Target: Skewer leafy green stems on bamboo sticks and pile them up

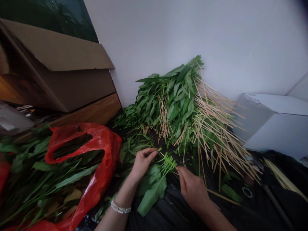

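Green, thin-leaved and probably light, the small leafy bunch (167,164) lies between the hands, just above black plastic sheeting (174,208). Its stems look crisp enough to snap and its leaves soft, easily bruised; the slim wooden skewer (162,154) running through the stems looks stiff, the surer place to hold. The right hand (192,186) pinches what appears to be its near end; the left hand (143,162) has thumb and finger closed on a short green stem (159,149). Leftward sits a red plastic bag (111,152) of greens; beyond, skewered bunches (183,88) heap against a pale wall (156,35), between a cardboard box (81,88) and a white box (288,131).
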{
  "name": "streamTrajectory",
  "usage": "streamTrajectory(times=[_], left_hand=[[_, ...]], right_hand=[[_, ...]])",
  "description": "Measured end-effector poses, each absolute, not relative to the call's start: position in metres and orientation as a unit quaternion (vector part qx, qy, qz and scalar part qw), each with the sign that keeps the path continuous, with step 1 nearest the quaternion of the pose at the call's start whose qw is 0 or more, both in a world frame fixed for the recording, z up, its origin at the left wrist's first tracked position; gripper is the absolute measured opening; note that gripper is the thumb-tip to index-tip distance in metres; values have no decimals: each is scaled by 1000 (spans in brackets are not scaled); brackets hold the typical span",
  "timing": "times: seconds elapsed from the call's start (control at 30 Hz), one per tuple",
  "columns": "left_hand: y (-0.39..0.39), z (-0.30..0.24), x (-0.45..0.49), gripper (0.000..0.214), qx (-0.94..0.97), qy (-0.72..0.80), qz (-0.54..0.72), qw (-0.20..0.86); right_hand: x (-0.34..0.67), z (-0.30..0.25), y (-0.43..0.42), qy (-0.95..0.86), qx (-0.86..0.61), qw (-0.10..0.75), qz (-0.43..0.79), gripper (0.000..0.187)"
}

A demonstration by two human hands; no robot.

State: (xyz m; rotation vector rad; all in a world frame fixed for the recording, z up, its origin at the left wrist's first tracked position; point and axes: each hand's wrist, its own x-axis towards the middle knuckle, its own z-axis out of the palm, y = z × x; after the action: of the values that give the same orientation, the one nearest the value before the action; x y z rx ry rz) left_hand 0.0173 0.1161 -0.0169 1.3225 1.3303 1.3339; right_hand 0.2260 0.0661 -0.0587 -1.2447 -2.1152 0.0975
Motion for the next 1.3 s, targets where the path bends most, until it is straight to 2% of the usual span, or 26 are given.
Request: streamTrajectory(times=[0.63,1.1,1.3], left_hand=[[115,-15,18,25,541,529,515,403],[114,-20,18,14,638,517,491,291],[113,-22,20,17,629,528,490,292]], right_hand=[[225,-59,65,-810,-483,326,65,27],[227,-64,65,-811,-500,297,68,28],[226,-62,66,-809,-496,307,73,26]])
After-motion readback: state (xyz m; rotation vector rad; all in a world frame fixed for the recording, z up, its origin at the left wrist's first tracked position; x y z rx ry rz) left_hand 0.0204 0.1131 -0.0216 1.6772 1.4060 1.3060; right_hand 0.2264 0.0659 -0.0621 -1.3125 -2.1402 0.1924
